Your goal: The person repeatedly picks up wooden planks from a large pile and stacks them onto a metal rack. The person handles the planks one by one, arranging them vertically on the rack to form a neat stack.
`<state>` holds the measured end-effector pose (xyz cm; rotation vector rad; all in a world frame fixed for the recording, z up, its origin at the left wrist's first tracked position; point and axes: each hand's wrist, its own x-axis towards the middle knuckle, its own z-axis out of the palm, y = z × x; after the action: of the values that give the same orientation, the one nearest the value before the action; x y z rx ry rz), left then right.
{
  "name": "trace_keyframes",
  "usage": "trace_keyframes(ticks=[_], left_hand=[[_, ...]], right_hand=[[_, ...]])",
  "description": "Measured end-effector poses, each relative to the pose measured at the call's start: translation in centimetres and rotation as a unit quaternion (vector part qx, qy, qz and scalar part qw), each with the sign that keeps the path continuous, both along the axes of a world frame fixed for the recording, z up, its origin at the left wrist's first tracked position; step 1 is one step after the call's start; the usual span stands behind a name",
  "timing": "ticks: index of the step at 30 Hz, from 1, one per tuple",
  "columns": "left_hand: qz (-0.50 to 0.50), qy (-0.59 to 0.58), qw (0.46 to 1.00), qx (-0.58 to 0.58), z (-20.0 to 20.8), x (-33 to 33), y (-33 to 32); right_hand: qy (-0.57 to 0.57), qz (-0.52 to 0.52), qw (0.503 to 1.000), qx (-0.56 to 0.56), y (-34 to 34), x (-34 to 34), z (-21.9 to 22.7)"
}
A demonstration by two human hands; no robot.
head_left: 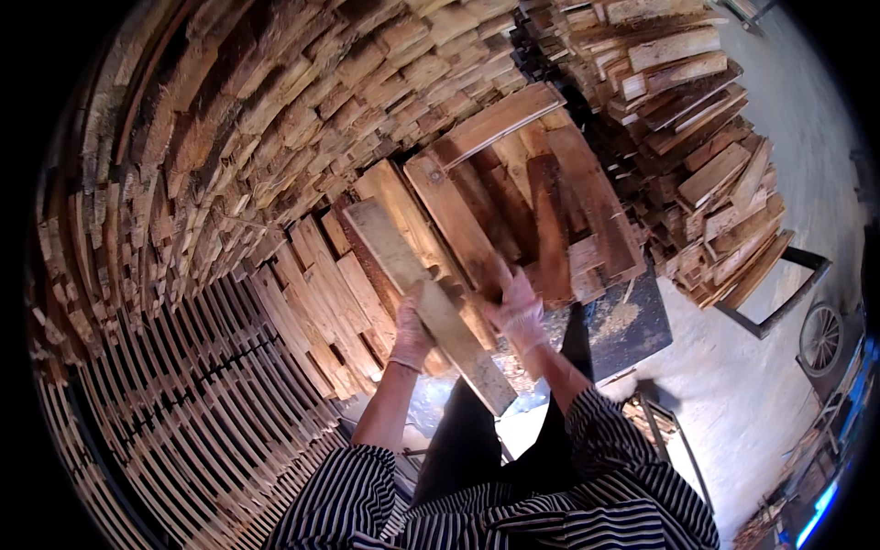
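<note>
Plank: lengthwise upper-left to lower-right
Left hand: forward, fingers clamped on plank
Right hand: forward, finger closure cannot tell

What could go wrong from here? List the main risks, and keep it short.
The long board in the left hand has its near end above the legs; a slip might drop it on them. The stacked planks lie at uneven angles and could shift, perhaps pinching the right hand.

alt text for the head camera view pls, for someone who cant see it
A person's gloved left hand holds a long pale plank; the right hand is at the near end of a brown board. Piles of wood stand beyond.
</note>
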<state>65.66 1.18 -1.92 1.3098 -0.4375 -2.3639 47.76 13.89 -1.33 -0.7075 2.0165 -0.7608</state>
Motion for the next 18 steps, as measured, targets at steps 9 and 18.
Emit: trace_keyframes(ticks=[9, 18], left_hand=[[-0.071, 0.129, 0.989, 0.024, -8.7, 8.7, -9.4], [-0.044, 0.205, 0.971, 0.118, -8.3, 8.1, -10.2]], right_hand=[[0.163, 0.124, 0.979, 0.022, -6.9, 2.2, -9.7], [0.353, -0.047, 0.920, 0.162, -1.2, -6.4, -7.4]])
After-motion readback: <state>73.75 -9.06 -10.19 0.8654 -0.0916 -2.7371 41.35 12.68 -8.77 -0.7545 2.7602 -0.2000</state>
